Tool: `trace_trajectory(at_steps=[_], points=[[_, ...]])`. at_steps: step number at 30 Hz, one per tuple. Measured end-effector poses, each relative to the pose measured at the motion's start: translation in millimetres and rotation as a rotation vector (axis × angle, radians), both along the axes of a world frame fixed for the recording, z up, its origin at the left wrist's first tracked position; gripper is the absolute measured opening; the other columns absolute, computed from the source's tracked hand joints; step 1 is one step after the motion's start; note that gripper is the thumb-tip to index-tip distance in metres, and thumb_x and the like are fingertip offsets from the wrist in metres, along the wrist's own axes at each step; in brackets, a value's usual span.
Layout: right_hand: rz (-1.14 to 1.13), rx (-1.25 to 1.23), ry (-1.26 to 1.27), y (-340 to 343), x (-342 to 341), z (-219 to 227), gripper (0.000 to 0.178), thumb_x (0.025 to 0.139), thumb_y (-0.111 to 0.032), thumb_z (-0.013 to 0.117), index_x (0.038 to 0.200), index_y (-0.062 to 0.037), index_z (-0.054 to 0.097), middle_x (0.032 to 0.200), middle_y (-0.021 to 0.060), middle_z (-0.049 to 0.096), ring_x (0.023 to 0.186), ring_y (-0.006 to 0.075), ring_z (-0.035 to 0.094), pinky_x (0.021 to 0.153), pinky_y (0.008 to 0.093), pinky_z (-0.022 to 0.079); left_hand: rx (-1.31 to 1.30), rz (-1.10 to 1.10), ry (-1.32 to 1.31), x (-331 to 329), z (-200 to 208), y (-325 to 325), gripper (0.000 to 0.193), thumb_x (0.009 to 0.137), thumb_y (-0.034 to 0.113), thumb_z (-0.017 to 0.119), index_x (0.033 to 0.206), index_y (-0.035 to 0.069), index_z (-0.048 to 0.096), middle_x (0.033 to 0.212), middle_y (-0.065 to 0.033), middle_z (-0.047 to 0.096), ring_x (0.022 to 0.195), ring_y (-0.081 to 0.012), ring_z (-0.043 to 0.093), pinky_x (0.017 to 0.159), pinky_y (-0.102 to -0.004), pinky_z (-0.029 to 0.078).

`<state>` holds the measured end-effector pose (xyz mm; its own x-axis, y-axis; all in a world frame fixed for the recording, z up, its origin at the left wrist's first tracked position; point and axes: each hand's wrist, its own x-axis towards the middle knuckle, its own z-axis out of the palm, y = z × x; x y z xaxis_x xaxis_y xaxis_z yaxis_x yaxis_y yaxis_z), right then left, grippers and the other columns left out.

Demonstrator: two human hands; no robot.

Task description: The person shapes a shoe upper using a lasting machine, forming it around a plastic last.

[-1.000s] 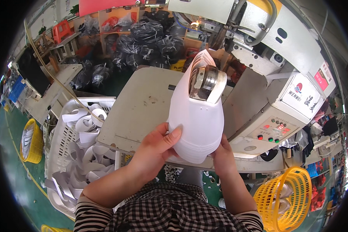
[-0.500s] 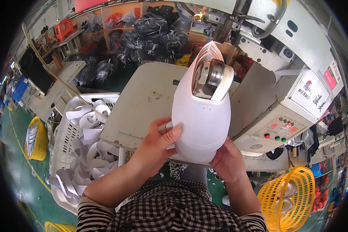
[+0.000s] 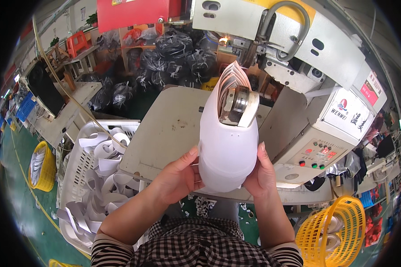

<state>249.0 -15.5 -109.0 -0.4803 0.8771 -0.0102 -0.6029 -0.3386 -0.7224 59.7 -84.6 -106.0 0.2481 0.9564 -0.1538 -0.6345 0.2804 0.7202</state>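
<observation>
A stack of nested white shoe uppers (image 3: 228, 153) stands before me over the edge of the work table, its pointed layered end away from me. My left hand (image 3: 176, 178) cups the stack's left side, thumb raised along it and fingers curled around the lower part. On the opposite side my right hand (image 3: 260, 175) grips the stack's edge, thumb up and fingertips hidden. In the stack's opening sits a metal roller (image 3: 241, 101) beside a pale block; whether it touches the uppers I cannot tell.
A grey work table (image 3: 160, 129) lies beneath. On the right stands a machine with a control box (image 3: 316, 153). A white crate (image 3: 71, 178) of curled white pieces is at left. Yellow baskets (image 3: 358, 222) (image 3: 53, 167) stand on both sides. Black bags (image 3: 171, 49) are piled behind.
My left thumb has come off the front of the stack to its side. My right hand has slid up along the right edge. The view has shifted, showing more of the machine's top.
</observation>
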Motion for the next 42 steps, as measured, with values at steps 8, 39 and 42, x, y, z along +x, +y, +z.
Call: trace_trajectory(at_steps=[8, 39, 42], points=[[-0.042, 0.042, 0.068, 9.6, -2.0, 2.9, 0.047, 0.083, -0.034, 0.055, 0.118, -0.0041, 0.047, 0.112, 0.0106, 0.055, 0.103, 0.0236, 0.053, 0.089, 0.0396, 0.042, 0.094, 0.036, -0.269, 8.8, -5.5, 14.0, 0.051, 0.085, 0.040, 0.052, 0.125, 0.011, 0.039, 0.116, -0.0031, 0.051, 0.109, -0.0181, 0.048, 0.094, -0.0396, 0.036], [-0.048, 0.215, -0.001, 25.0, 0.7, 41.5, 0.050, 0.078, -0.026, 0.057, 0.117, 0.0039, 0.046, 0.107, 0.0145, 0.057, 0.096, 0.0221, 0.056, 0.086, 0.0315, 0.043, 0.239, -0.033, -0.297, 31.1, 2.9, 11.1, 0.053, 0.084, 0.028, 0.057, 0.126, 0.002, 0.036, 0.121, -0.0073, 0.049, 0.112, -0.0196, 0.046, 0.098, -0.0378, 0.034], [0.038, 0.208, 0.093, 36.6, 1.9, 42.1, 0.051, 0.075, -0.023, 0.055, 0.117, 0.0044, 0.046, 0.106, 0.0151, 0.057, 0.096, 0.0229, 0.056, 0.086, 0.0321, 0.043, 0.176, -0.039, -0.293, 38.1, 8.1, 6.1, 0.051, 0.084, 0.029, 0.058, 0.123, 0.002, 0.039, 0.119, -0.0066, 0.050, 0.111, -0.0183, 0.047, 0.097, -0.0362, 0.035]])
